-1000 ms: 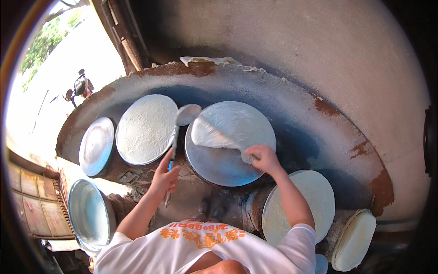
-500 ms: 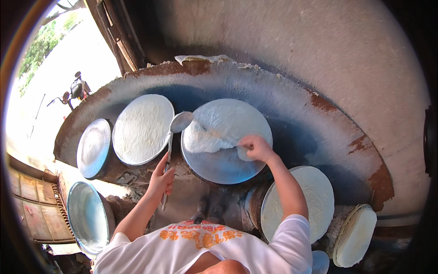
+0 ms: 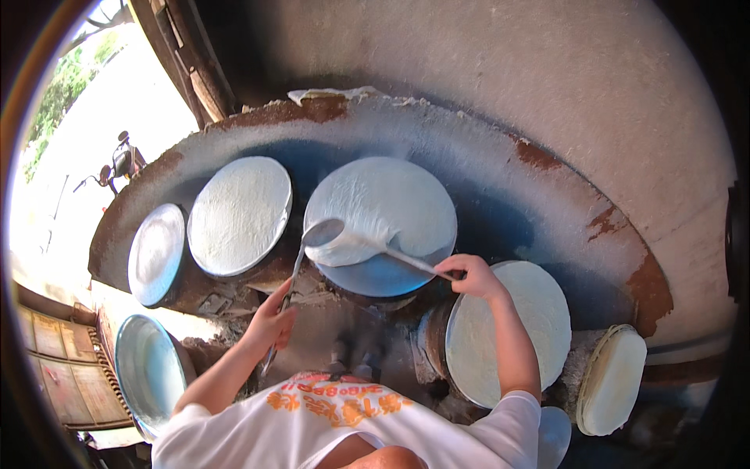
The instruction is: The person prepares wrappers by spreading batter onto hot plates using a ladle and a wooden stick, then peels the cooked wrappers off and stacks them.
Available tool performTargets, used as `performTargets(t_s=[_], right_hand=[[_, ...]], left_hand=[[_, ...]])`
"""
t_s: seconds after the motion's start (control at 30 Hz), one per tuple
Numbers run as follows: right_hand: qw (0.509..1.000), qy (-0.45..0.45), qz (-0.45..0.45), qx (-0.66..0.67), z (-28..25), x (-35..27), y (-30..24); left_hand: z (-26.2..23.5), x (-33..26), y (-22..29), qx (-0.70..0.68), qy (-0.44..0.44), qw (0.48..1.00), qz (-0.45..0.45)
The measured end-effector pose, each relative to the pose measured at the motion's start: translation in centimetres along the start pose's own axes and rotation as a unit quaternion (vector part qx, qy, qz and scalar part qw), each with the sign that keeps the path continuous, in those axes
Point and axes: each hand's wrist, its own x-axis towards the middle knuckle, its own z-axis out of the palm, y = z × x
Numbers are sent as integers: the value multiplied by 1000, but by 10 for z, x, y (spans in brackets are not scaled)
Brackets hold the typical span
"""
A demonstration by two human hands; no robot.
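The step in hand looked like lifting the steamed sheet [image 3: 351, 248] off the round steamer [image 3: 380, 227]: the right hand [image 3: 467, 276] was clamped on a thin stick [image 3: 414, 264] slid under the sheet's near edge, and the left hand [image 3: 271, 324] gripped a ladle [image 3: 301, 262] poised beside it. Next would call for a slow, even lift. The neighbouring steamer [image 3: 239, 215] held a full white sheet; the basin [image 3: 148, 369] looked bare.

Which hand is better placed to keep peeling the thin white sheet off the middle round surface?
Right. The right hand grips the stick already tucked under the white sheet; the left hand only holds the ladle beside it.
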Motion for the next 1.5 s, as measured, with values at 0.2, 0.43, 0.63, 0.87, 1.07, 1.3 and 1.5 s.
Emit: performTargets(t_s=[0.2,0.43,0.63,0.87,1.07,1.3,1.5], right_hand=[[983,135,-50,-117,76,-9,-17],[855,290,164,397,243,7,-127],[760,398,119,500,401,177,-108],[668,534,164,492,416,117,-134],[588,593,154,529,356,118,-131],[685,462,232,514,407,25,-153],[716,478,271,430,305,-1,-97]], left_hand=[[7,17,13,-4,-33,999,5],[-47,-9,79,-89,-163,976,113],[-108,15,77,-587,-469,634,-182],[-145,-3,64,-611,-434,622,-226],[-154,-26,57,-539,-420,713,-159],[-162,-19,56,-443,-452,772,-58],[-104,-23,56,-385,-424,819,-31]])
